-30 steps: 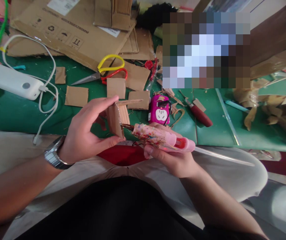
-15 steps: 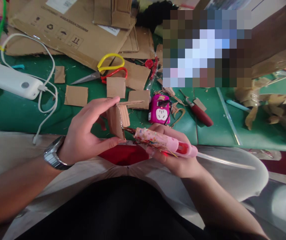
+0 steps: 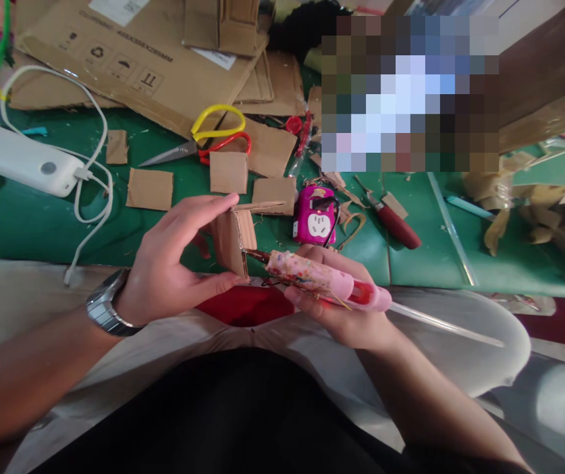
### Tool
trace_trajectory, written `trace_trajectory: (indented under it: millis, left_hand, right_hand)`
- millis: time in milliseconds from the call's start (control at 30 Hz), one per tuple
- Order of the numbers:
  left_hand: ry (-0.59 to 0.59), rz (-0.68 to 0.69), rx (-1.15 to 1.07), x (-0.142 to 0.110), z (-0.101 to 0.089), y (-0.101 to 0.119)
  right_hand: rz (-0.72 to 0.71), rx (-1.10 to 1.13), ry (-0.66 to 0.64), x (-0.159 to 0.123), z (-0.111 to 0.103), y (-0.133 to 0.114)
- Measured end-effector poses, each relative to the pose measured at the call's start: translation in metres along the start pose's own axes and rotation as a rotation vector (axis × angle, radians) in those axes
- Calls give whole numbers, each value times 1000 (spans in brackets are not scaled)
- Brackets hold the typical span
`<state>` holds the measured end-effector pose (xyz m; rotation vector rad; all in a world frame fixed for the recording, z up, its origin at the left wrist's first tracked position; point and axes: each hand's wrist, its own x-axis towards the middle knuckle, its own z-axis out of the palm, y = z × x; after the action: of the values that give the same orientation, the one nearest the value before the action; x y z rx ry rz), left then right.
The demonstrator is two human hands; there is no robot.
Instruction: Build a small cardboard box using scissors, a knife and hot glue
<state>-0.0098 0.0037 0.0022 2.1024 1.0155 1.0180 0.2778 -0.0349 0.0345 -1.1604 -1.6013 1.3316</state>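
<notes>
Cardboard point(image 3: 229, 247): folded piece, one panel tilted upright with a flap jutting rightward from its top, held up by the near edge of the green table point(image 3: 26, 230), midway between the hands I see.
Left hand point(image 3: 174, 253): curved in a wide C, its index finger at the piece's top and its thumb at the bottom, so I have it gripped between the two; a steel watch point(image 3: 109, 306) sits on that wrist.
Right hand point(image 3: 346, 322): wrapped snugly around the glue gun, though from my viewpoint I cannot tell how its hidden fingers lie.
Glue gun point(image 3: 307, 273): pink, its barrel crusted with residue, pointing left.
Nozzle point(image 3: 259, 256): right at the panel's raw edge; I read it as touching.
Glue stick point(image 3: 445, 324): clear, poking out of the gun's rear toward the right.
Socket point(image 3: 312, 227): magenta, on the table just beyond the right hand, a black plug in it.
Square point(image 3: 229, 172): flat cutout just beyond the left fingertips, near the scissors.
Scissors point(image 3: 171, 155): lying with the blade leftward, one handle yellow and one red.
Power bank point(image 3: 20, 161): white, at far left, with a white cable point(image 3: 105, 125) looped beside it.
Carton point(image 3: 129, 59): flattened, along the table's far side.
</notes>
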Motion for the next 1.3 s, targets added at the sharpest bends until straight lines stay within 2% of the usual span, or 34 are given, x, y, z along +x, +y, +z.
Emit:
trace_trajectory:
  millis: [1300]
  left_hand:
    - [19, 34, 15, 2, 0, 5]
  right_hand:
    - [16, -21, 7, 1, 3, 0]
